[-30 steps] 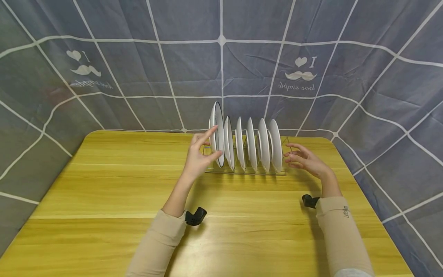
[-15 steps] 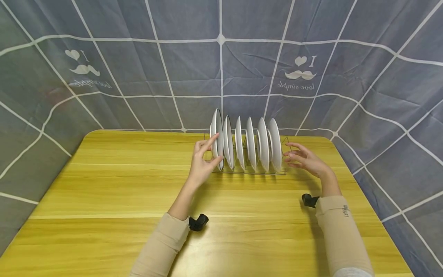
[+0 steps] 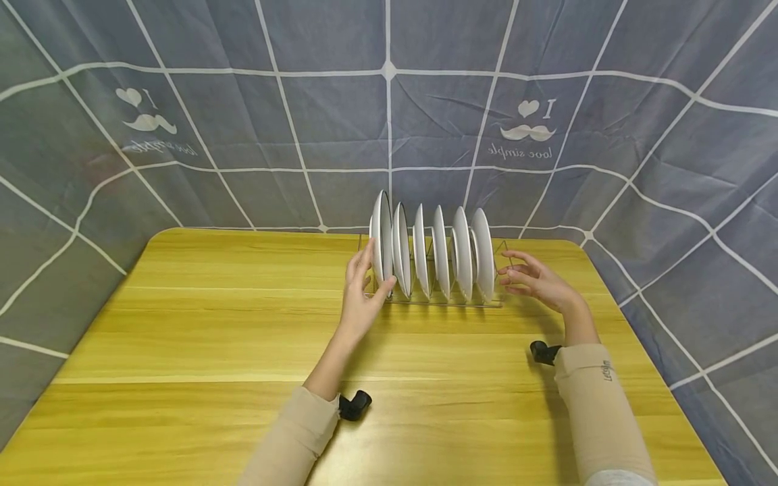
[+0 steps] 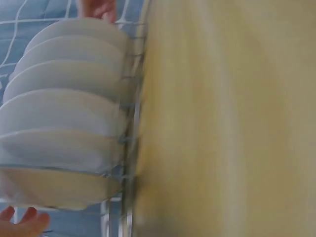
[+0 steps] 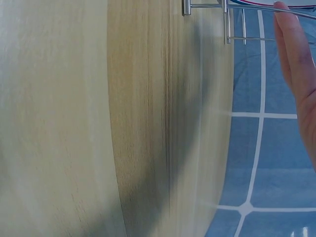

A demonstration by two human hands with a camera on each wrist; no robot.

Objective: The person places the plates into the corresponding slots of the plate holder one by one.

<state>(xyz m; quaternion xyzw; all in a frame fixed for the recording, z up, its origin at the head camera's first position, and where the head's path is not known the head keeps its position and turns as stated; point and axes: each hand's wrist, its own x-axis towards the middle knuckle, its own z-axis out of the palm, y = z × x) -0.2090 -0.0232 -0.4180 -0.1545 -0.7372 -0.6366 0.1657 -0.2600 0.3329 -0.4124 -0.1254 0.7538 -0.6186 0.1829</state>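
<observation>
Several white plates stand on edge in a row in a wire dish rack (image 3: 495, 306) in the head view. My left hand (image 3: 360, 297) is at the leftmost plate (image 3: 381, 233), which is larger and has a dark rim. Its fingers lie along the plate's left side, and the thumb is near the lower front edge. In the left wrist view the fingertips (image 4: 30, 222) show just beside that plate's underside. At the rack's right end, my right hand (image 3: 537, 280) has its fingers loosely bent. The right wrist view shows a straight finger (image 5: 292, 42) touching the rack's end wire.
The rack stands near the back edge of a wooden table (image 3: 182, 337). Behind and at both sides hangs a grey-blue curtain (image 3: 328, 115) with white lines. A black wrist camera mount (image 3: 355, 405) sits on the left wrist, another (image 3: 544, 352) on the right.
The leftmost plate has come down into the rack. My left hand has moved down and slightly right, its fingers sliding from the plate's face to its left side. The right hand stays put.
</observation>
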